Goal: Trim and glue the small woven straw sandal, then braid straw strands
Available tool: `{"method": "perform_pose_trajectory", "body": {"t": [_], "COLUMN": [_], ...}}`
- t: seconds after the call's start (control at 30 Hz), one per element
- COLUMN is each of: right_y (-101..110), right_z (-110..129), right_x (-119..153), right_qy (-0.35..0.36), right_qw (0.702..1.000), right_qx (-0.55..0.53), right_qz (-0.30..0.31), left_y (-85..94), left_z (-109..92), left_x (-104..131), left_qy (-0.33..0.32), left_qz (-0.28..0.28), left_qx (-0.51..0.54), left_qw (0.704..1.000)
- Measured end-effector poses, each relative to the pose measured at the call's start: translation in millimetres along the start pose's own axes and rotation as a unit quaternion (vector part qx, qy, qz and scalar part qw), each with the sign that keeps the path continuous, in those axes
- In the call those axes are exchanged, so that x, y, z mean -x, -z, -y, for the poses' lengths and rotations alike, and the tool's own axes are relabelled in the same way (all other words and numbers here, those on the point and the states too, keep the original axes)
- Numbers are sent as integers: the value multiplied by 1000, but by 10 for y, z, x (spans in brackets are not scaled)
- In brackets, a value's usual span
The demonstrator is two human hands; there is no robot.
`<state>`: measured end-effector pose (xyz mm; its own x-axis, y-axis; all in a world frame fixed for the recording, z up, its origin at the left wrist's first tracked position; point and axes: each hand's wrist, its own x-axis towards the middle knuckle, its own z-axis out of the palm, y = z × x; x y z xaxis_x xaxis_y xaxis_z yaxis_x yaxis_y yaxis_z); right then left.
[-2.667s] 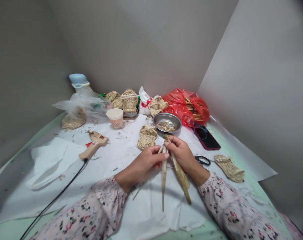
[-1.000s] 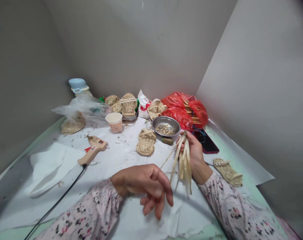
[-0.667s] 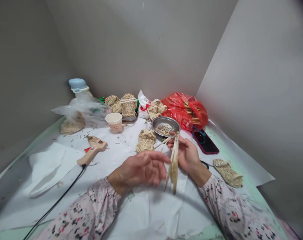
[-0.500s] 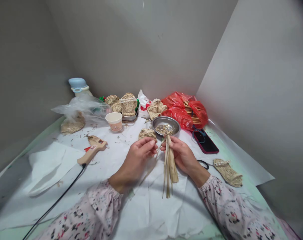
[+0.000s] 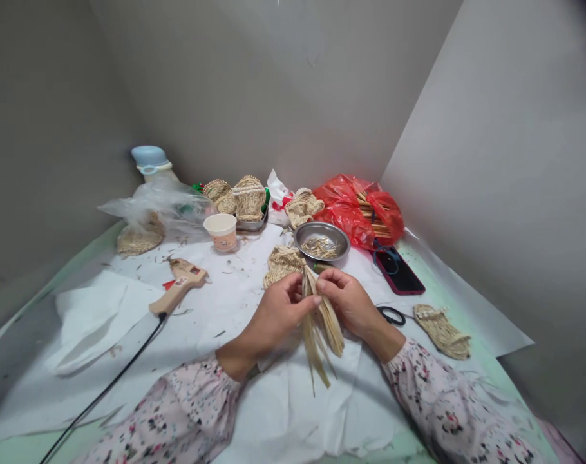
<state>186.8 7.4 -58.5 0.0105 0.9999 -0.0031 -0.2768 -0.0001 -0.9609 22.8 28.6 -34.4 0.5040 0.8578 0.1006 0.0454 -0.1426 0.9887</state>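
Observation:
A bundle of dry straw strips hangs between my two hands, its loose ends fanned out downward. My left hand pinches strips on the left side of the bundle, thumb pointing across them. On the other side, my right hand grips the bundle near its top with thumb and fingers. Just behind my left hand lies a woven straw piece. A steel bowl holding short straw bits sits beyond the bundle. Black-handled scissors lie right of my right wrist, their blades partly hidden.
To the left lie a beige glue gun with its cord and a folded white sheet. A paper cup, woven straw slippers and a red plastic bag stand at the back. A phone and small woven sole are at right.
My left hand has moved right and taken hold of strips in the bundle. The bundle's top has tilted left and its strips have spread apart, uncovering the woven piece and bowl more.

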Motion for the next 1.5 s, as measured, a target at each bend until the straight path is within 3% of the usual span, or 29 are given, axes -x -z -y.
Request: {"method": "perform_pose_trajectory", "body": {"t": [0.13,0.4,0.63,0.8,1.0,1.23,1.5], "right_y": [3,-10,-29,-14,-19,-24,21], "right_z": [5,76,21,23,57,13,-52], "right_x": [-1,19,25,19,12,11,-12], "right_qy": [-16,2,4,4,36,32,33], "right_qw": [1000,1000,997,998,997,998,998], "right_qx": [-20,-18,10,33,63,61,46], "right_qz": [17,15,82,45,-17,12,9], "left_y": [12,24,17,34,26,33,71], "left_z": [-8,-12,32,51,41,3,19], "left_x": [-2,-17,1,-13,-4,1,-14], "left_qy": [31,102,100,96,84,96,93], "left_qz": [14,-28,3,18,21,36,-7], "left_qx": [67,200,161,168,107,78,118], "left_qw": [997,974,982,981,990,992,989]}}
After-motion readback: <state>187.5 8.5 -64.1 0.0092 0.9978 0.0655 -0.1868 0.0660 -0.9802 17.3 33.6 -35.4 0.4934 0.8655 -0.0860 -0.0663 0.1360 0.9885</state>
